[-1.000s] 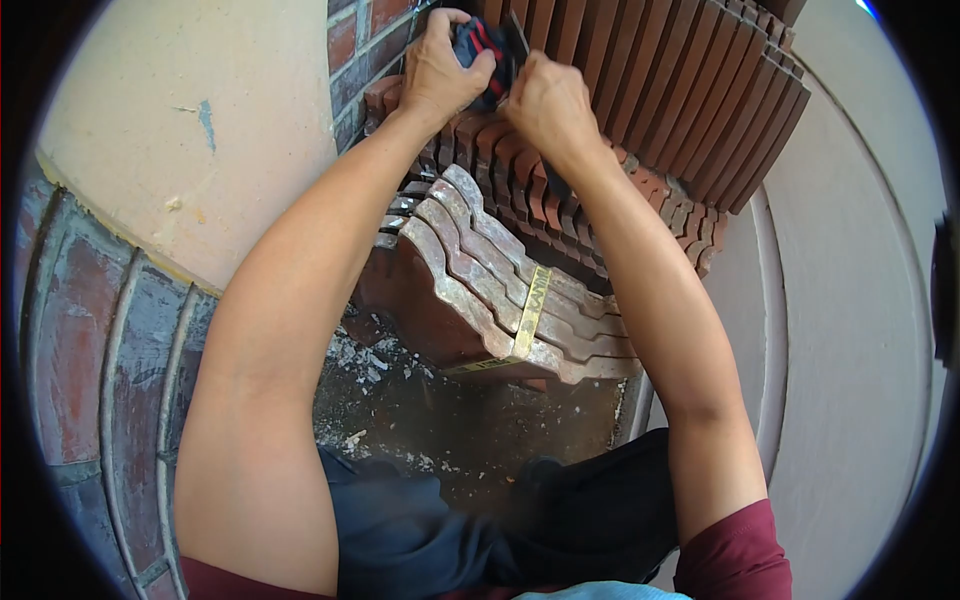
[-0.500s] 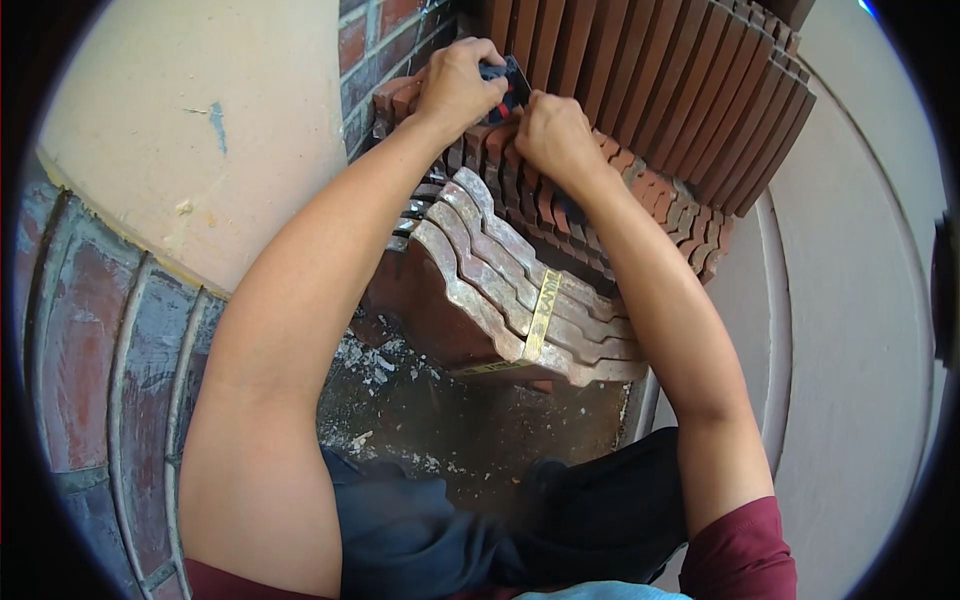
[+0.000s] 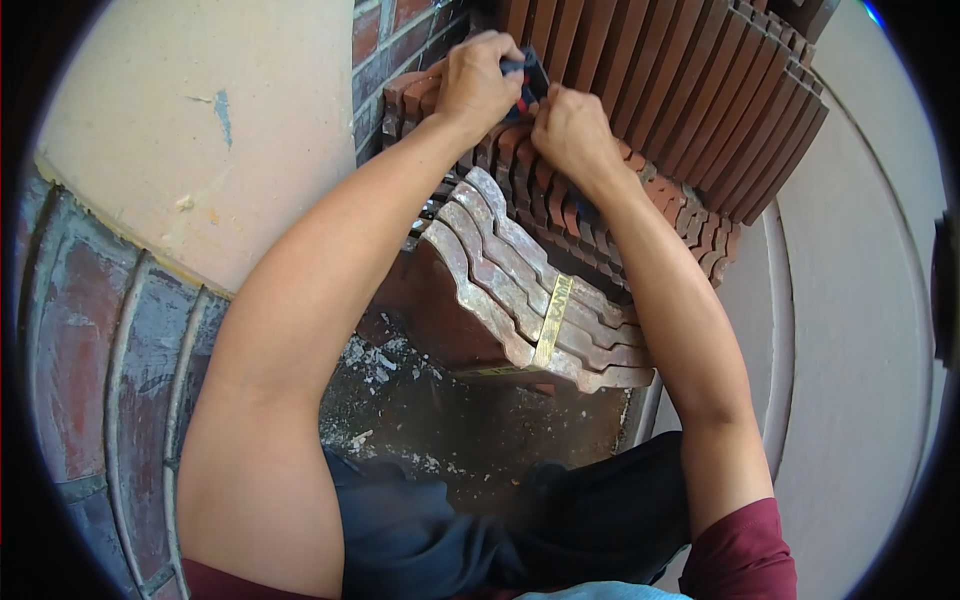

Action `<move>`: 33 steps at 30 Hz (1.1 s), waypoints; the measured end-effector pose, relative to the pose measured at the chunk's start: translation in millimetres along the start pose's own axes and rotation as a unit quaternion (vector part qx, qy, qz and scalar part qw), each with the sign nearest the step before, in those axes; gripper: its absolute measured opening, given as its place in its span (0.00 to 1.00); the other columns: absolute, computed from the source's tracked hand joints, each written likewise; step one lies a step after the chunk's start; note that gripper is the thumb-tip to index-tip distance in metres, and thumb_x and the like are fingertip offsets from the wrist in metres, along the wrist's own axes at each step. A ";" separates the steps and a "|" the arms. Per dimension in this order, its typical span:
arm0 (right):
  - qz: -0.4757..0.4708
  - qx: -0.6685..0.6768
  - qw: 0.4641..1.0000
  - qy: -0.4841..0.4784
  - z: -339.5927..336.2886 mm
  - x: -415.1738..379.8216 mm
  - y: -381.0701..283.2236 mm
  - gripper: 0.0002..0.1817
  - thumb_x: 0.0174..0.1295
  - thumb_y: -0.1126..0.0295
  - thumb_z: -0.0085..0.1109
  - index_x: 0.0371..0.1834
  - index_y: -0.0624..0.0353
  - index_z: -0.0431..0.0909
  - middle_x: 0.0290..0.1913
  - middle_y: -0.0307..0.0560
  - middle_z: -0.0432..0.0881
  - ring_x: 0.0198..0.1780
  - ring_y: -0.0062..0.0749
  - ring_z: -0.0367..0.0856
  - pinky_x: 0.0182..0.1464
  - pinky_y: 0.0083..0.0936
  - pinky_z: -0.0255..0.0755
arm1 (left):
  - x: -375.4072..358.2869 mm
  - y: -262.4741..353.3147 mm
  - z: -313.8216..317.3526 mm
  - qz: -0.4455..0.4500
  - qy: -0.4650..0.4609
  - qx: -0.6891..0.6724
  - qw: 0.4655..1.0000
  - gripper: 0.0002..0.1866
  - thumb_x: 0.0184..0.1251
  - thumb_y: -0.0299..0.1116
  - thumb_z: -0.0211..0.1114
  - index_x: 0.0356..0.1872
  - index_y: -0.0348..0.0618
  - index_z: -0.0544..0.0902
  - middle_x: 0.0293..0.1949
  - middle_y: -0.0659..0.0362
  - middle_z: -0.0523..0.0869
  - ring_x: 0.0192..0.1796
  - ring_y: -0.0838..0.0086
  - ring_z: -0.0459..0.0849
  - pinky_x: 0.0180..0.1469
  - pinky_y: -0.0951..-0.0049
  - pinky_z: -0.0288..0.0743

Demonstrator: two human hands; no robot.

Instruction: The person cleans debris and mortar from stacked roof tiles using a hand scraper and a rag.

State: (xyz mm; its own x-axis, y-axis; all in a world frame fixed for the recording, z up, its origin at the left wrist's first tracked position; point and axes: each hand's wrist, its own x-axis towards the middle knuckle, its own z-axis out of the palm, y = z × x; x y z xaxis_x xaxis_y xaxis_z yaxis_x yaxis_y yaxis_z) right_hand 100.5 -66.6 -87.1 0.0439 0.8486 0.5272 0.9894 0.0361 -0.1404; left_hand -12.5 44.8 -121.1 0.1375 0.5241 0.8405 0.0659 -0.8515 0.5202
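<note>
At the top of the head view, my left hand [image 3: 482, 82] is wrapped round a dark tool [image 3: 535, 75] with a bit of red on it. Just right of it, my right hand [image 3: 575, 128] is closed at the tool's right side; what its fingers pinch is too small to make out. Both hands are above a row of reddish clay tiles [image 3: 555, 195]. Nearer to me, between my forearms, a tilted bundle of worn, wavy tiles [image 3: 500, 270] has a yellow strap [image 3: 553, 320] round it.
Tall brown tiles [image 3: 670, 90] stand on edge behind my right hand. A brick wall [image 3: 385, 50] and a cream panel [image 3: 200, 130] are at the left, a pale curved surface [image 3: 860, 300] at the right. White debris [image 3: 375, 365] lies on the dark floor [image 3: 480, 425].
Both hands and the tool appear slightly further right in the view, and so do the tiles. The hands stay closed beside each other.
</note>
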 end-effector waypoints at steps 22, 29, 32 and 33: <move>0.029 -0.012 0.999 -0.041 -2.2 4.6 -7.4 0.12 0.55 0.73 0.56 0.33 0.74 0.82 0.34 0.78 0.83 0.43 0.70 0.85 0.51 0.50 0.80 | -1.6 13.6 -1.1 -0.031 -0.005 0.010 0.999 0.09 0.49 0.24 0.73 0.33 0.38 0.85 0.36 0.48 0.88 0.41 0.55 0.89 0.46 0.64 0.80; 0.004 0.008 0.996 0.094 -23.5 39.2 -22.6 0.12 0.54 0.73 0.58 0.34 0.74 0.82 0.33 0.76 0.83 0.41 0.71 0.85 0.47 0.53 0.81 | 46.7 8.5 0.6 0.031 0.124 0.014 0.992 0.08 0.51 0.28 0.73 0.33 0.39 0.85 0.33 0.50 0.87 0.38 0.57 0.89 0.43 0.65 0.81; -0.015 0.018 0.988 0.154 -28.3 58.5 -22.2 0.12 0.54 0.72 0.58 0.33 0.72 0.82 0.33 0.75 0.83 0.40 0.70 0.85 0.46 0.51 0.82 | 73.4 32.9 -3.6 0.037 0.157 -0.048 0.986 0.07 0.52 0.23 0.70 0.32 0.36 0.82 0.33 0.46 0.85 0.39 0.51 0.85 0.44 0.60 0.77; -0.023 0.006 0.990 0.141 -28.7 58.7 -19.9 0.11 0.54 0.72 0.57 0.33 0.72 0.82 0.33 0.74 0.83 0.40 0.70 0.85 0.46 0.51 0.82 | 70.2 35.7 -4.5 0.033 0.158 -0.046 0.986 0.07 0.52 0.22 0.70 0.32 0.36 0.82 0.33 0.46 0.85 0.39 0.51 0.85 0.43 0.60 0.77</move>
State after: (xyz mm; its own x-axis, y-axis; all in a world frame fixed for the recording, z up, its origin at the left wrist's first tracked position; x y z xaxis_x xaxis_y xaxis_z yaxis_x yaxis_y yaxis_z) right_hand 87.4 -32.6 -29.3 0.0364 0.6648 0.7462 0.9897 0.0795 -0.1191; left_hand -4.9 51.2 -42.8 -0.1765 0.4596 0.8704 -0.0255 -0.8861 0.4627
